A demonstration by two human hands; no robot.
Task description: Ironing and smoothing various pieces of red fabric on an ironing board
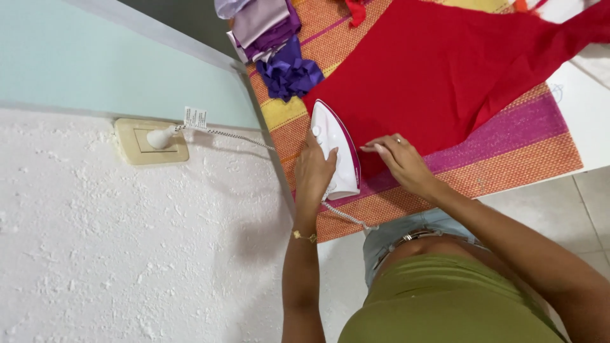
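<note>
The left hand (pixel 313 170) is wrapped around the handle of a white and magenta iron (pixel 337 150), fingers curled shut on it. The iron rests sole-down on the near left edge of a red cloth (pixel 438 70), its tip pointing far. The right hand (pixel 399 162) lies just right of the iron, fingers extended and pressed flat together on the near edge of the red cloth, holding nothing.

The red cloth is spread over a striped cover (pixel 521 146) in orange, yellow and magenta bands, which lies on a white table (pixel 588 121). A braided cord (pixel 238 136) runs from the near end of the iron, loops below the table edge, and passes left to a white plug (pixel 160 137) seated in a beige wall socket (pixel 151 141). A small white tag (pixel 195 117) hangs on the cord near the plug.

At the far left of the cover sits a crumpled purple cloth (pixel 289 73), with a stack of folded lilac and purple cloths (pixel 260 22) just beyond it.
</note>
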